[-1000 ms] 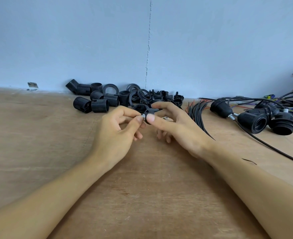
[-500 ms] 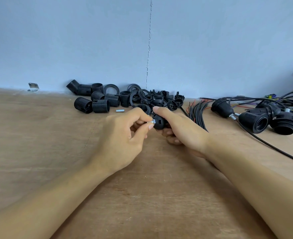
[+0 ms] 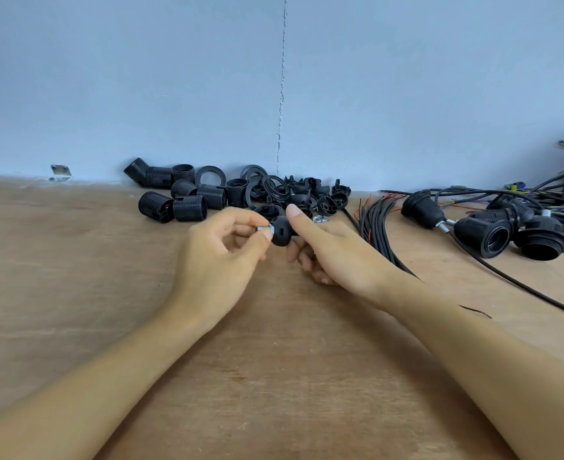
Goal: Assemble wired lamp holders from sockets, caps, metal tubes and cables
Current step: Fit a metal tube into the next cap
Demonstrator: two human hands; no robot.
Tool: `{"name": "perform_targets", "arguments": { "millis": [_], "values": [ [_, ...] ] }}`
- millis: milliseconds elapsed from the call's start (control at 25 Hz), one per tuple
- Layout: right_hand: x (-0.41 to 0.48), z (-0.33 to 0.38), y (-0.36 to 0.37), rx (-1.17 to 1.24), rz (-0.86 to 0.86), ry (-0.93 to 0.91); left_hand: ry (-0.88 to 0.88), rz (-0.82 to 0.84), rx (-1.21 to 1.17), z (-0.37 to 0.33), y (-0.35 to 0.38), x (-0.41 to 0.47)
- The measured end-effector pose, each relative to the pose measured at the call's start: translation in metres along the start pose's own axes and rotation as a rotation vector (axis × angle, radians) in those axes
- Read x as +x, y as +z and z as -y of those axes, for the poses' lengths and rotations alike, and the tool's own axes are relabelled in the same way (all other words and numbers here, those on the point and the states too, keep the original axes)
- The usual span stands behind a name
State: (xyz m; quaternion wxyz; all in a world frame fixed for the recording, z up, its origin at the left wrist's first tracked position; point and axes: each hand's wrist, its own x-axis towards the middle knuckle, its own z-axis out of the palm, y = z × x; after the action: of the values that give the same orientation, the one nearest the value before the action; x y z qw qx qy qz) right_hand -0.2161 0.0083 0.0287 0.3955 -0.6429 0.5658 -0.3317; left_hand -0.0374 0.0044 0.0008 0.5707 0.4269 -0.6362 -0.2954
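Head view, the only one: the left hand (image 3: 221, 254) pinches a short metal tube (image 3: 262, 228) between thumb and forefinger, with its end set against the small hole of a black cap (image 3: 280, 232). The right hand (image 3: 327, 249) holds that cap, thumb raised on top and fingers curled beneath. This grip probably steadies the cap so the tube can be threaded in. Both hands hover just above the wooden surface (image 3: 274, 376), close in front of the parts, likely to keep supplies in reach.

No box or tray shows; everything lies loose in groups along the wall:
- threaded sockets (image 3: 181, 202) at the left
- rings and more caps (image 3: 310, 194) in the middle
- a few small silvery nuts (image 3: 319, 220) just beyond the right hand
- a bundle of black cables (image 3: 377, 227) to the right
- finished lamp holders (image 3: 493, 235) with cords, farthest right

Sorting by kind seems meant to make each pick quick. A small metal bracket (image 3: 60, 172) sits apart by the wall at far left.
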Motion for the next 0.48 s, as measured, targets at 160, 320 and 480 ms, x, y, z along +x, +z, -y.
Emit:
{"name": "perform_targets", "arguments": {
  "millis": [160, 320, 480],
  "values": [
    [0.006, -0.012, -0.011, -0.493, -0.362, -0.134, -0.195, -0.038, -0.164, 0.002, -0.003, 0.007],
    [0.009, -0.015, -0.031, -0.751, -0.451, 0.085, -0.13, 0.004, -0.006, 0.004, -0.003, 0.006],
    [0.007, -0.017, -0.031, -0.916, -0.458, 0.145, 0.151, 0.129, 0.316, 0.001, 0.004, -0.004]
  ]
}}
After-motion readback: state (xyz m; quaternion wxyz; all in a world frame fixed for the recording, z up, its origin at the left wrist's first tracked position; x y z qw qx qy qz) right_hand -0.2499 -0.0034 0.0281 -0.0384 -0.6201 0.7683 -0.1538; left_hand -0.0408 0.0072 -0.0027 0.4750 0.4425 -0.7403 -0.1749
